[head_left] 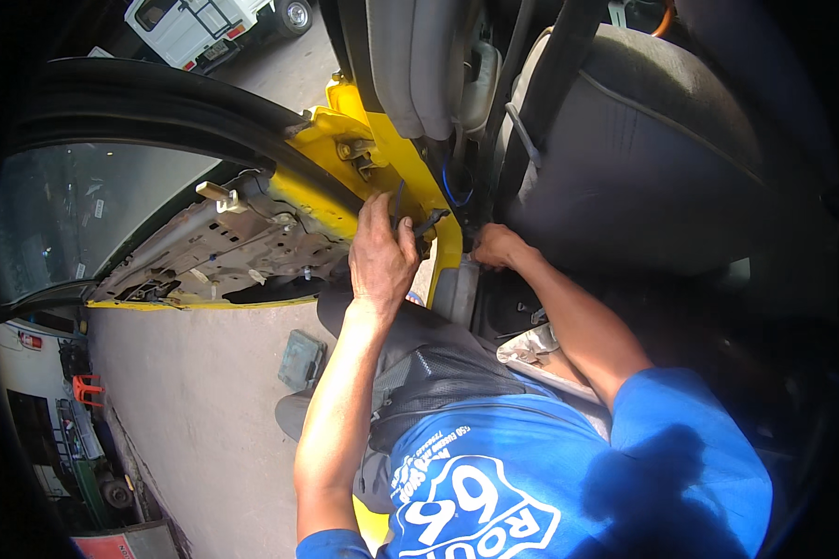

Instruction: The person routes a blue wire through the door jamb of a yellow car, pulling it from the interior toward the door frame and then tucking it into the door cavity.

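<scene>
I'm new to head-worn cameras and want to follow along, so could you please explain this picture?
There is no machine here, just a person's bare hands. A wide fisheye camera on the head looks down, so straight edges bend. The left hand is by a yellow vehicle post, with a dark cable-like piece at its fingers; whether it is held is unclear. The right hand reaches low beside the post; what it touches is hidden. Leftward is an open door, its inner metal exposed. A greyish block-like object lies on the ground.
</scene>
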